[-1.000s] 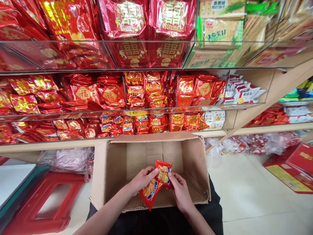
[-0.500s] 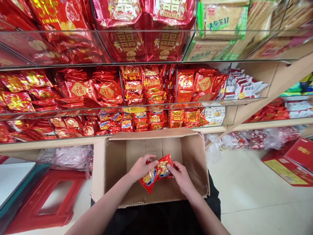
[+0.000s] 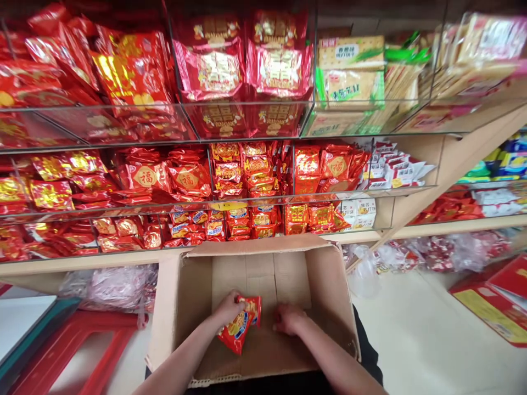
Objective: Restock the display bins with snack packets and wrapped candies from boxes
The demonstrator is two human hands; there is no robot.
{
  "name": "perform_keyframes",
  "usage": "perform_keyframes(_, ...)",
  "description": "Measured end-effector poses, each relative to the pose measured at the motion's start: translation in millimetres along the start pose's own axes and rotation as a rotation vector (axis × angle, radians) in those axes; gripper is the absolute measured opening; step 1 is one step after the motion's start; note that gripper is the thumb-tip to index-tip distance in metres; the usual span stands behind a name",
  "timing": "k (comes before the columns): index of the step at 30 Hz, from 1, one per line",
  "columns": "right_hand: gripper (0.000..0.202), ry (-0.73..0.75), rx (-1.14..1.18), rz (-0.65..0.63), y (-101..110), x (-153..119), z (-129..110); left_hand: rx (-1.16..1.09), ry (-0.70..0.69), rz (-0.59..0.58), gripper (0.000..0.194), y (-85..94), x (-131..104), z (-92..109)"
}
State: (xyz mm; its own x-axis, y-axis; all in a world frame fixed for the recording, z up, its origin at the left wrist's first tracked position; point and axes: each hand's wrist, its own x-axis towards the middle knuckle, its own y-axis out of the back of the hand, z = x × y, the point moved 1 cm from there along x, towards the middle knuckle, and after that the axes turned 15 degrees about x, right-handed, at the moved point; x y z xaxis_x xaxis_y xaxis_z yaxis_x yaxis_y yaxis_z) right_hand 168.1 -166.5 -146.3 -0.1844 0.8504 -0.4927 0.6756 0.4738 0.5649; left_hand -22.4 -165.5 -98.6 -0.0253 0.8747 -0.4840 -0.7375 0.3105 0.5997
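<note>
In the cardboard box (image 3: 263, 249), my left hand (image 3: 227, 308) grips red snack packets (image 3: 239, 325) by their upper part. One packet faces up with a yellow and blue print, and another red packet overlaps it at the right. My right hand (image 3: 289, 319) is low inside the box, to the right of the packets and apart from them. Its fingers are curled inward and the tips are partly hidden, so whether it holds anything does not show.
Ahead stand shelves with clear dividers, full of red snack packs (image 3: 146, 175) and green-edged cracker packs (image 3: 349, 88). A red plastic stool (image 3: 45, 351) lies at the left. To the right, a red and yellow carton (image 3: 489, 307) rests on the floor (image 3: 403, 340).
My right hand has let go of the packets and moved lower in the box. My left hand has shifted left and down with the packets. The view has tilted up.
</note>
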Motion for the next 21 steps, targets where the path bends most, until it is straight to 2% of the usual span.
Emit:
perform_keyframes(2, 0.02, 0.003, -0.022, 0.035, -7.9, 3.1, -1.7, 0.05, 0.016, 0.022, 0.02, 1.8, -0.7, -2.1)
perform_keyframes(4, 0.016, 0.02, -0.009, 0.064, -7.4, 4.3, 0.9, 0.09, 0.031, 0.036, 0.019, 3.7, -3.2, -3.8)
perform_keyframes(8, 0.022, 0.07, 0.088, 0.105, 17.6, -5.9, 8.2, 0.125, 0.032, 0.059, 0.032, 8.5, -7.8, 0.6)
perform_keyframes(11, 0.022, 0.216, 0.272, 0.147, 39.9, -32.1, -2.1, 0.083, -0.027, 0.024, 0.039, 7.3, -11.3, 18.0)
perform_keyframes(13, 0.026, 0.389, 0.389, 0.161, 49.1, -55.2, -18.5, 0.03, -0.072, -0.068, 0.038, 2.7, -16.5, 33.8)
perform_keyframes(16, 0.039, 0.621, 0.427, 0.127, 52.0, -84.1, -44.8, -0.145, -0.148, -0.297, 0.042, -5.7, -29.1, 55.5)
perform_keyframes(17, 0.042, 0.667, 0.445, 0.132, 50.9, -89.8, -50.9, -0.251, -0.187, -0.327, 0.04, -7.4, -33.7, 61.3)
perform_keyframes(19, 0.047, 0.686, 0.575, 0.225, 47.7, -94.0, -56.9, -0.477, -0.275, -0.282, 0.035, -9.0, -42.3, 70.4)
perform_keyframes(21, 0.044, 0.57, 0.818, 0.368, 43.9, -90.6, -56.9, -0.614, -0.348, -0.18, 0.032, -10.3, -49.9, 77.1)
